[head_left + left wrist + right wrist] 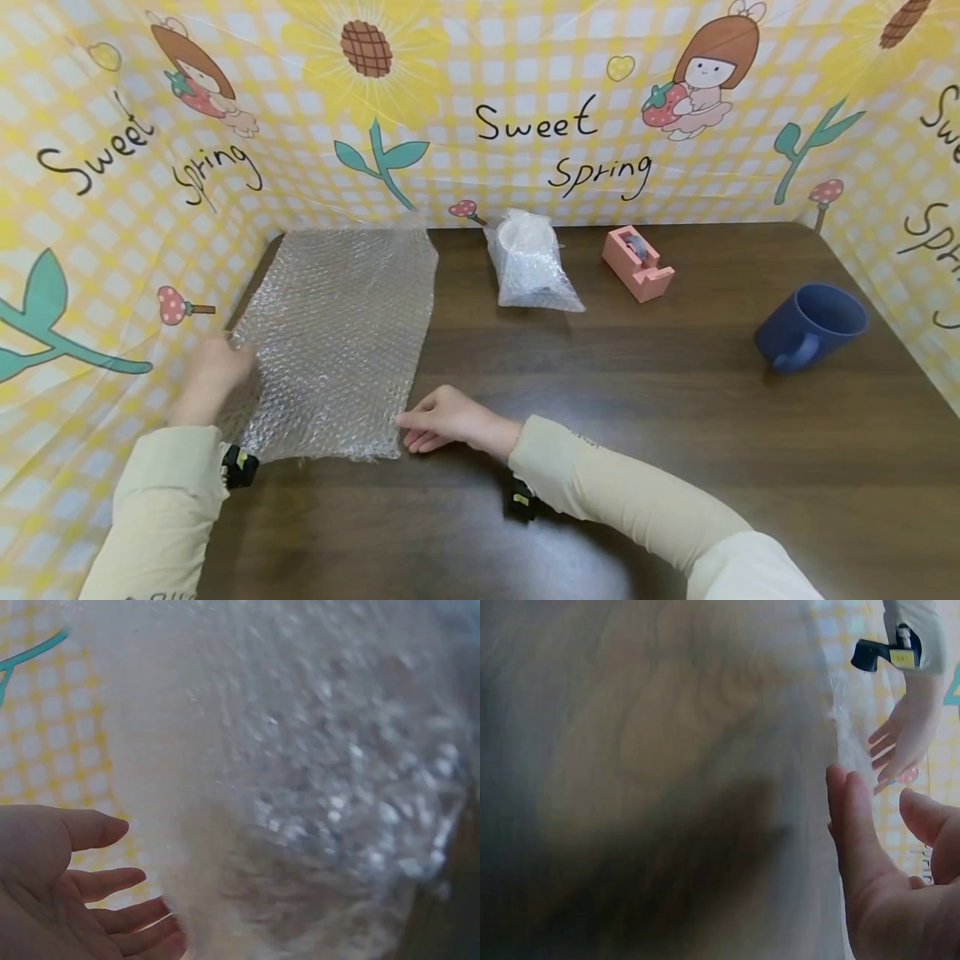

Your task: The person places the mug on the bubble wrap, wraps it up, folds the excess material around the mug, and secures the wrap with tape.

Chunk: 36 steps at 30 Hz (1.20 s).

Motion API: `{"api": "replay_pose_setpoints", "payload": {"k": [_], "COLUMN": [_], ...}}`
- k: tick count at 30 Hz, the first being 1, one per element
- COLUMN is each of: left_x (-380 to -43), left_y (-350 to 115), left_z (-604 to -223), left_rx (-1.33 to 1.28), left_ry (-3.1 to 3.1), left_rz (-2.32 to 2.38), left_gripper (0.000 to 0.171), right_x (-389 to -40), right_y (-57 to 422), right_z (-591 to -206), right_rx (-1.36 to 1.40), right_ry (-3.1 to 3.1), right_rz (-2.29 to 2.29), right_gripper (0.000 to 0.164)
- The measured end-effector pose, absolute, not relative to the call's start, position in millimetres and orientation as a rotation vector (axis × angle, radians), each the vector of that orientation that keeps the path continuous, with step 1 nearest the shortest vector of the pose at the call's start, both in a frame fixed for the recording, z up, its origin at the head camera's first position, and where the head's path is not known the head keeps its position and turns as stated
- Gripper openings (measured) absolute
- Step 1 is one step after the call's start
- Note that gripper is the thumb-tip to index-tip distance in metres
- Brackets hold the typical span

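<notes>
A sheet of clear bubble wrap lies on the left part of the table, its near end toward me. My left hand is at the sheet's left edge, blurred in the head view. In the left wrist view, this left hand has its thumb apart from loosely bent fingers, fingertips right at the bubble wrap. My right hand is by the sheet's near right corner, fingertips at the edge. The right wrist view shows the right hand with extended fingers and the thumb spread away.
A bubble-wrapped bundle stands at the back middle, beside a pink tape dispenser. A blue mug is at the right. Yellow checked cloth walls the back and sides of the dark wooden table.
</notes>
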State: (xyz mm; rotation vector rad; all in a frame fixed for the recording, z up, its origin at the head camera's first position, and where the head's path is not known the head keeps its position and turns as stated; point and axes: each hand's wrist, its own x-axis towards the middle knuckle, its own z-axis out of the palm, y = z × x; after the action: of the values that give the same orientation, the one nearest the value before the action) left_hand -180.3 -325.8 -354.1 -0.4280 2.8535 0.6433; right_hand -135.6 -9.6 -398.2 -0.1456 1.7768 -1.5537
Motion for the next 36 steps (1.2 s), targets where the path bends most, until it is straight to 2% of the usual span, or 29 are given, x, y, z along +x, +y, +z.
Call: {"api": "replay_pose_setpoints", "payload": {"k": [12, 24, 36], "left_x": [-178.9, -174.9, -171.6], "left_y": [-331.6, -330.7, -327.7], "left_z": [-360.9, -369.1, -367.9], "left_rx": [-0.536, -0.623, -0.602], "left_ry": [2.867, 2.96, 2.983], "left_rz": [0.629, 0.741, 0.634], "left_gripper": [0.053, 0.046, 0.04], "right_x": [-123.4, -126.0, -135.7], "right_y": [-26.0, -21.9, -5.0], "right_z": [-403.8, -407.4, -407.6], "right_rx": [-0.164, -0.201, -0.188], "right_ry": [1.77, 1.866, 1.954], "right_rz": [-1.578, -1.561, -1.524], "right_gripper": [0.018, 0.014, 0.013]}}
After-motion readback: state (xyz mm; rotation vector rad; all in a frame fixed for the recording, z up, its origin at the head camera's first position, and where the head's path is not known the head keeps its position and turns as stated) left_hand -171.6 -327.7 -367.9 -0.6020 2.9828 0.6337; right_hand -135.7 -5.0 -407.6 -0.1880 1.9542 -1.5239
